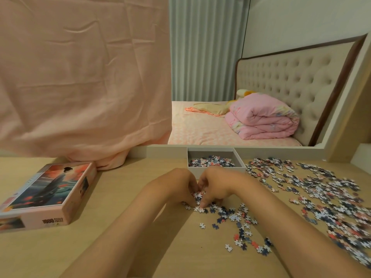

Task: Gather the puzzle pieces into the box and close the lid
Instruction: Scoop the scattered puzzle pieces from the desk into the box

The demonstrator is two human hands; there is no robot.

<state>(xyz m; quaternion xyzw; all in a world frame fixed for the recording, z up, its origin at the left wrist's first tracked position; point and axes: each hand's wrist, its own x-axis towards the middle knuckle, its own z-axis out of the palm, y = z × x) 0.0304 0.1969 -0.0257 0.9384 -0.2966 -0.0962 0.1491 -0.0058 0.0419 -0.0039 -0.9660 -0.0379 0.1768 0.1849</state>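
A white open box stands at the back of the wooden table, with several puzzle pieces inside. Its pink picture lid lies at the left. Loose puzzle pieces cover the right side of the table, and a smaller scatter lies near the middle. My left hand and my right hand are cupped together just in front of the box, closed around a small heap of pieces on the table.
A pink cloth hangs over the back left and touches the table behind the lid. A large mirror behind the table reflects a bed and a folded quilt. A raised ledge stands at the far right.
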